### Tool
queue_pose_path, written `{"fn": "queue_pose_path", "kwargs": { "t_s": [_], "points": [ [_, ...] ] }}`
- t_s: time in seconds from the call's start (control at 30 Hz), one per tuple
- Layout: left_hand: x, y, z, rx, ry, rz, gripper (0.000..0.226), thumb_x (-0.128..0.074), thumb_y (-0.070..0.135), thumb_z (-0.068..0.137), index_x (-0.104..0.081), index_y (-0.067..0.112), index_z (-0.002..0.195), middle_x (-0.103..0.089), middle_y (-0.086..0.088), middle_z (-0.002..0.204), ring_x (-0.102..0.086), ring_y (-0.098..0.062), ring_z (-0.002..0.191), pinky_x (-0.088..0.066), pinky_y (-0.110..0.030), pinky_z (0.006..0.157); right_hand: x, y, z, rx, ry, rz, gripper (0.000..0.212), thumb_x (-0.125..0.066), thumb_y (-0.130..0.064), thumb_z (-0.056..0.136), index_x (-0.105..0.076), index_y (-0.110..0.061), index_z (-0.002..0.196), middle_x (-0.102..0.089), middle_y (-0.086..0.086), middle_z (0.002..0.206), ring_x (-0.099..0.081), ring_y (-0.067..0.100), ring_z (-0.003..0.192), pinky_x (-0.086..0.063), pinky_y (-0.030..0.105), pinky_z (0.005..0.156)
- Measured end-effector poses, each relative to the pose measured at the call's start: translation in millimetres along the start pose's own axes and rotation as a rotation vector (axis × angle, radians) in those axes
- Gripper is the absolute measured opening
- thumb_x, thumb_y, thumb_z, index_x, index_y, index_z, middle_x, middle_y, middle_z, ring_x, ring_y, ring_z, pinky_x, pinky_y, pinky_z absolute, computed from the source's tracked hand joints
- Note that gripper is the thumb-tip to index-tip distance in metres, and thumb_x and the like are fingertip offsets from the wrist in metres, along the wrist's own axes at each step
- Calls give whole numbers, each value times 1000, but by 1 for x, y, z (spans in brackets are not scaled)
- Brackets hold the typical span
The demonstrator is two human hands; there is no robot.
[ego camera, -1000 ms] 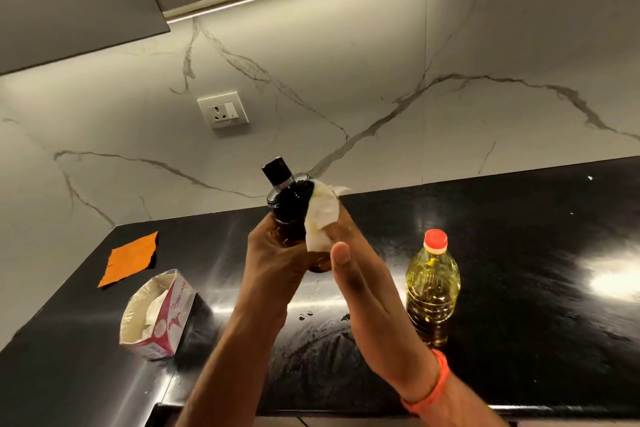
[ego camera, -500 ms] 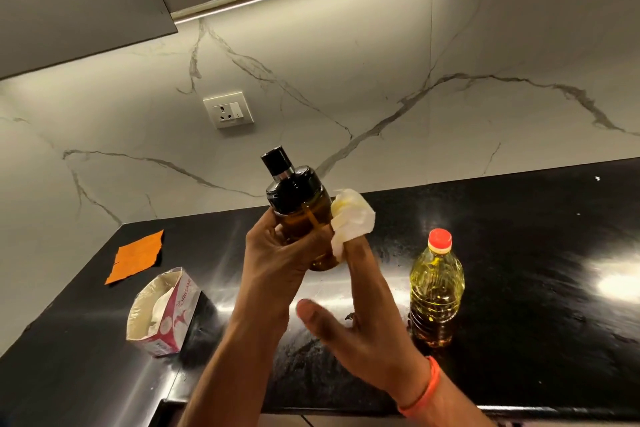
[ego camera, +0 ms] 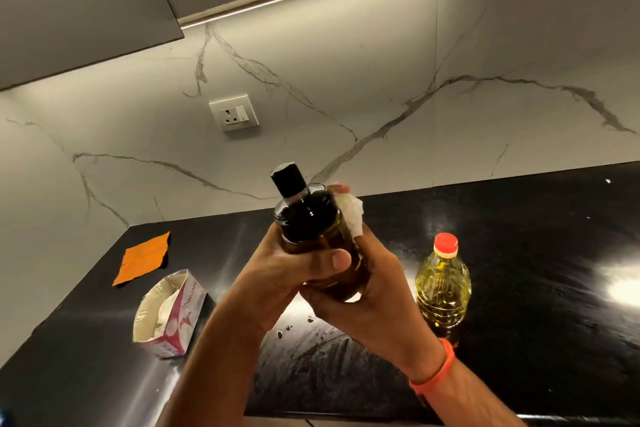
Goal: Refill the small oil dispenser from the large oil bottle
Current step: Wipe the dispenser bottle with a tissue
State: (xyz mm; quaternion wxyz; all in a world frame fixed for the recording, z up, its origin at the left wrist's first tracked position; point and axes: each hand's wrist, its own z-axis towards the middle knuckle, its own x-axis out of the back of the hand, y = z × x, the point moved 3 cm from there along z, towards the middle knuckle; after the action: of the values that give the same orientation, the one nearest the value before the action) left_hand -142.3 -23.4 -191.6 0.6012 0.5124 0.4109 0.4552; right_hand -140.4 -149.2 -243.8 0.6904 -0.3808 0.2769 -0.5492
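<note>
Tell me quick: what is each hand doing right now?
Left hand: closed around the oil dispenser.
Right hand: closed, pressing a white tissue against the dispenser's far side.

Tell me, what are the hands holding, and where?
Both hold the small dark glass oil dispenser by its body: left hand wraps the middle, right hand presses white tissue behind it.

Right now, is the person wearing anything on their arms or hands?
Only one thing shows: an orange band around the wrist of the right hand. The left hand and its forearm are bare, with no sleeve, watch or ring in sight. No gloves on either of the hands.
</note>
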Motion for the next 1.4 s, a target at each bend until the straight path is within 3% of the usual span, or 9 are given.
{"fn": "queue_pose_path", "kwargs": {
  "t_s": [0.13,0.27,0.47,0.63,0.8,0.97,1.1,1.3,1.4],
  "points": [
    [-4,-5,2,-56,106,-75,70,-96,23,53,-71,19,118,-71,-20,118,-69,-39,112,-59,-49,89,-4,-2,0,-28,38,68,65,-81,-7,79,-52,-14,137,-69,-1,115,-70,18,108,-60,37,87],
    [-14,-3,2,-135,206,-4,42,-81,22,57,-77,34,98,-76,-1,94,-74,-20,93,-59,-36,78,-11,-4,-6,-18,131,49,69,-80,-7,81,-49,-19,142,-69,-5,116,-71,16,106,-61,35,84],
    [-25,-1,2,-209,373,13,39,-82,17,57,-78,41,88,-77,4,85,-75,-13,80,-59,-28,68,-20,-1,-13,65,234,-21,62,-76,-1,83,-51,-16,138,-67,-7,105,-71,16,90,-61,34,70],
    [-28,1,1,-242,484,0,31,-75,10,65,-77,37,81,-75,5,76,-75,-12,72,-58,-23,62,-19,-2,-17,119,264,-109,64,-75,-1,84,-48,-5,142,-65,0,124,-66,12,110,-57,28,87],
    [-22,8,4,-254,533,5,37,-80,16,71,-70,19,107,-77,2,97,-76,-18,89,-59,-27,69,-21,-4,-27,221,249,-226,76,-74,-7,87,-37,-26,150,-50,-2,147,-47,10,139,-43,24,110],
    [-18,9,2,-261,506,3,53,-79,33,63,-71,18,113,-76,-3,109,-75,-20,98,-59,-27,73,-19,-8,-19,213,232,-226,74,-78,-12,84,-43,-16,149,-53,2,147,-49,12,138,-44,27,111],
    [-21,14,-3,-269,353,69,39,-79,30,60,-76,37,98,-77,2,105,-74,-18,97,-59,-27,74,-6,-12,1,125,125,-44,79,-86,-2,74,-48,-6,143,-64,-2,131,-62,10,123,-53,27,99],
    [-24,28,-3,-295,161,160,40,-76,30,61,-74,50,95,-77,13,108,-73,-10,101,-58,-22,76,5,-11,13,-52,-86,90,65,-86,0,70,-55,-12,126,-71,1,106,-73,19,96,-60,32,80],
    [-25,28,-2,-310,199,131,37,-77,29,61,-76,47,93,-77,10,106,-74,-12,98,-58,-24,75,0,-17,10,-27,4,112,57,-83,-10,74,-56,-13,124,-70,-5,105,-72,14,96,-58,25,80]
  ]
}}
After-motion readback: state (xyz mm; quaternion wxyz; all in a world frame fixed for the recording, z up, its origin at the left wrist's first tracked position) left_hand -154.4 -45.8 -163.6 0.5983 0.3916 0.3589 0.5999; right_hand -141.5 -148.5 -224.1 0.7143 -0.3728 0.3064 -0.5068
